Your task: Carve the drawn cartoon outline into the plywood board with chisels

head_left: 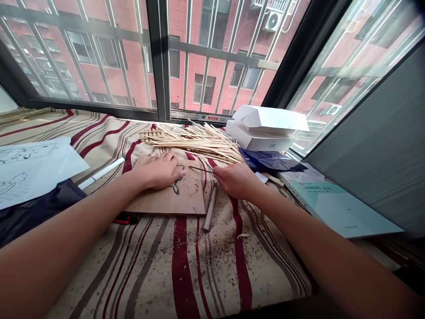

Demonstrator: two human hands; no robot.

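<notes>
Left hand (162,171): open, palm down, pressing flat on a thin wooden board (168,204) that lies on the striped cloth (182,270). The board has a dark drawn or burned design, partly under the hand.

Right hand (235,180): closed in a pinch on a thin dark pointed shaft (196,168). The shaft runs left over the board, its tip just beside the left hand's fingers (179,173). Cannot tell if the tip touches the wood. Most of the grip is hidden by the hand.

Just right of the board, a pale wooden dowel (210,208) lies on the cloth, near the right hand. Fine brown shavings are scattered over the cloth, heaviest on the near side.

Far side of the board: a pile of thin wooden strips (195,141), fanned out, with a small slatted piece at its left end (151,136). Right of the pile: white ZTE cardboard box (259,141) with a white lid (270,118) sitting skewed on top, and a dark blue plastic sheet (268,160) in front of it.

Right: pale teal book (338,208). Left: sketch papers (33,170), a white strip (101,173), dark fabric (33,208). Red-and-black item (126,219) pokes out at the board's near left corner.

Far edge: barred window (159,57), red brick building outside.
</notes>
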